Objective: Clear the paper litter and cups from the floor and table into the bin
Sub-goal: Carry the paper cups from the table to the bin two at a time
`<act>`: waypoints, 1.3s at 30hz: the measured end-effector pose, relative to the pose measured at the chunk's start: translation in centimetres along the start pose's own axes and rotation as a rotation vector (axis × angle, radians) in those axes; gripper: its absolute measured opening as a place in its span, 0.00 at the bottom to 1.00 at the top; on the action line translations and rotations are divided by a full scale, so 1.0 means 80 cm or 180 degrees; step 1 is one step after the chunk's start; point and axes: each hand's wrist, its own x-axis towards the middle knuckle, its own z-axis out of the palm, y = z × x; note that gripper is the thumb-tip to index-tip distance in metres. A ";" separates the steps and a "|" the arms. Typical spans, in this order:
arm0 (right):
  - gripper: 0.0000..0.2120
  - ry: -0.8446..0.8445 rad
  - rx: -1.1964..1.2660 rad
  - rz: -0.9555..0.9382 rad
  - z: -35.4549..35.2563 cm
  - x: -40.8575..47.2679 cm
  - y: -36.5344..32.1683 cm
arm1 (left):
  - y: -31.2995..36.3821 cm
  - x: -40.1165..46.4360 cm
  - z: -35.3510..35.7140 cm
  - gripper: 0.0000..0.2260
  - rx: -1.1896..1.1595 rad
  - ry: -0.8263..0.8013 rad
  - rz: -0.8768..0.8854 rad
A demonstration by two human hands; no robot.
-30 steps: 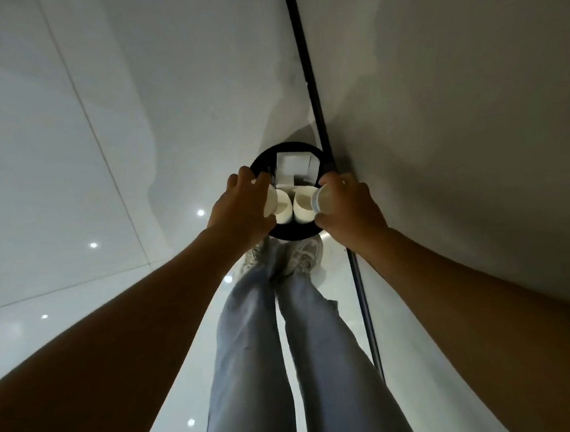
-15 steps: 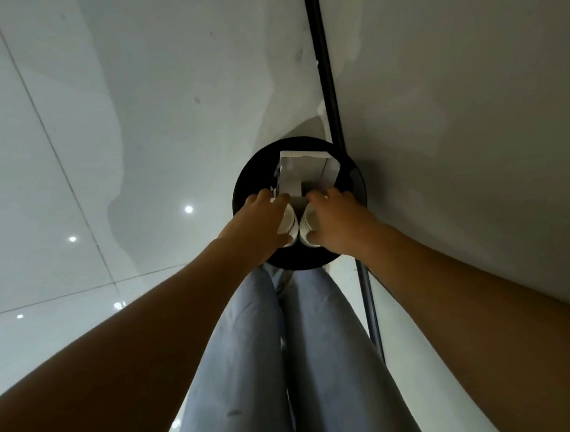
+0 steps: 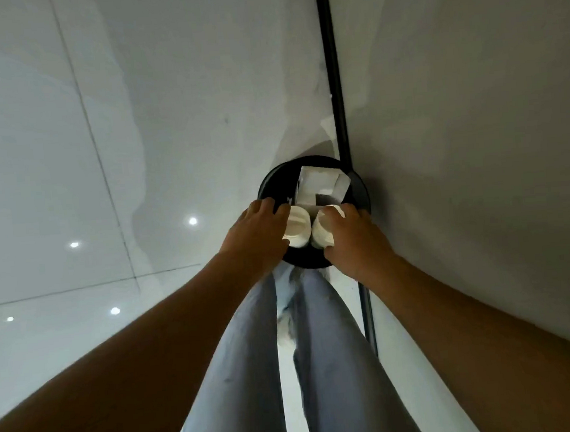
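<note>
Standing in pale blue jeans [image 3: 255, 371] on the glossy white tiled floor [image 3: 53, 186], the person reaches both arms down. Left hand [image 3: 254, 235] curls round one white paper cup [image 3: 298, 226]; right hand [image 3: 353, 241] grips a second white paper cup [image 3: 322, 230] just beside it. Both cups hang over the mouth of the round black bin [image 3: 360, 189], where folded white paper [image 3: 322, 184] lies inside, against the grey wall [image 3: 475, 132].
</note>
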 end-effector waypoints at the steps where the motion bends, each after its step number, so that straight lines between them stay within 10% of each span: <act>1: 0.29 0.0054 -0.0013 -0.0047 -0.014 -0.015 -0.010 | 0.002 -0.021 -0.017 0.27 -0.0022 0.0085 -0.0033; 22: 0.27 0.0450 -0.1528 -0.1905 -0.199 -0.388 -0.347 | 0.049 -0.552 -0.179 0.21 -0.0850 0.1539 -0.2102; 39: 0.29 -0.0019 -0.2945 -0.3881 0.111 -0.655 -0.811 | -0.176 -1.044 0.030 0.19 -0.1998 0.2497 -0.4164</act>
